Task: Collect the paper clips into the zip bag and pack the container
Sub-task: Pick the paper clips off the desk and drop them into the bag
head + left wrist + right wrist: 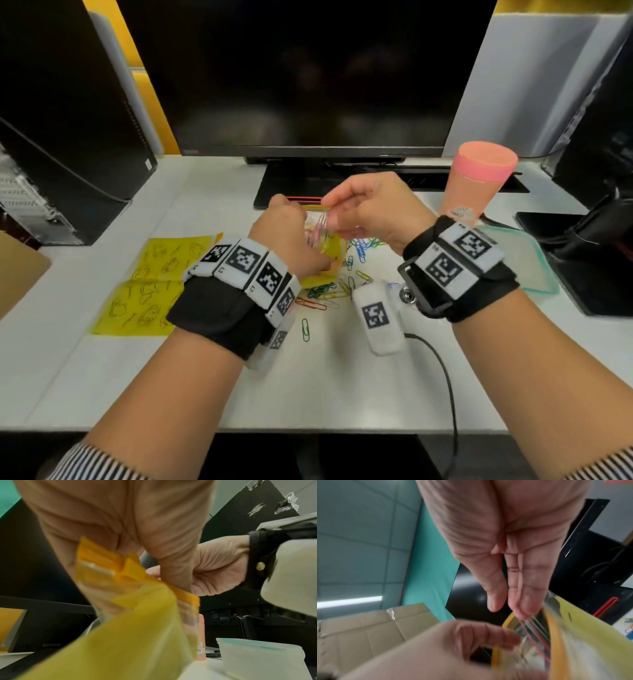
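My left hand grips the rim of a yellow zip bag and holds it up with its mouth open. My right hand is at that mouth, its thumb and fingers pinching a few pink paper clips that hang into the bag. In the right wrist view the clips run down from the fingertips between the bag's orange zip strips. Several loose coloured paper clips lie on the white desk under both hands. The translucent container with a teal rim stands to the right.
A pink bottle stands behind the container. A flat yellow printed sheet lies to the left. The monitor base sits just beyond the hands, and computer towers flank the desk. A black cable runs off the front edge.
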